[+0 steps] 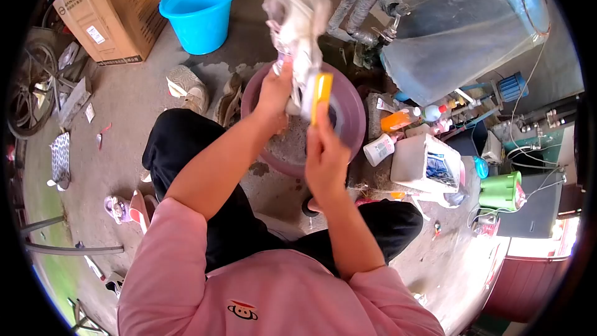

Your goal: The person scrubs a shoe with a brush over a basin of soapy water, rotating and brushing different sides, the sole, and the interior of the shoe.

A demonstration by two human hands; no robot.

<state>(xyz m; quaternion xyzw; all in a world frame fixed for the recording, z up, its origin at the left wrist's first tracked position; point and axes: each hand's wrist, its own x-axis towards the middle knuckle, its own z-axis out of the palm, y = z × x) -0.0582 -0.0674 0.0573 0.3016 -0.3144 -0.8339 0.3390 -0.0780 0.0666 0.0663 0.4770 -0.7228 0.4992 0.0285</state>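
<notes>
Over a pink basin (pixel 356 115) of murky water, my left hand (pixel 275 96) grips a wet white and pink shoe (pixel 300 34), raised above the far rim. My right hand (pixel 326 155) is closed on a brush with a yellow handle (pixel 321 96). The brush is against or just beside the right side of the shoe; its bristles are blurred. Part of the basin's inside is hidden behind my hands.
A blue basin (pixel 199 12) and a cardboard box (pixel 115 9) stand at the upper left. Shoes (pixel 196 96) lie left of the pink basin. Bottles (pixel 398 119), a white container (pixel 407 162) and a green bucket (pixel 497 191) are at the right.
</notes>
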